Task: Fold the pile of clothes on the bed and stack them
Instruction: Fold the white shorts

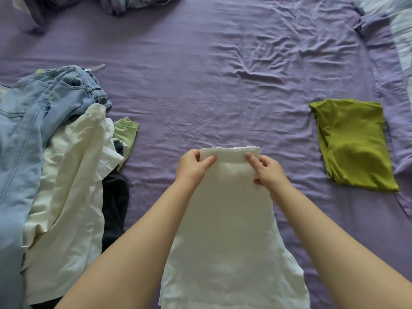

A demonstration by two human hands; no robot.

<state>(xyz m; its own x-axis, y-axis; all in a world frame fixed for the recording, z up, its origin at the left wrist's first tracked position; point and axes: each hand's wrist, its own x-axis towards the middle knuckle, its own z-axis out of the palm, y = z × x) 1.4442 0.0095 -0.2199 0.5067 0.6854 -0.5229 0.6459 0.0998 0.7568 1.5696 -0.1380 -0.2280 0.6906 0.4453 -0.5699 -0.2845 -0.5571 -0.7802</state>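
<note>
A long white garment lies lengthwise on the purple bed in front of me, folded into a narrow strip. My left hand pinches its far left corner and my right hand grips the far right corner, both at the elastic top edge. A folded olive-green top lies flat to the right. On the left sits the unfolded pile: light blue jeans, a cream white garment, a pale green piece and a dark garment underneath.
The wrinkled purple sheet covers the bed. Bunched bedding lies at the far edge and a pale patterned pillow or duvet at the far right.
</note>
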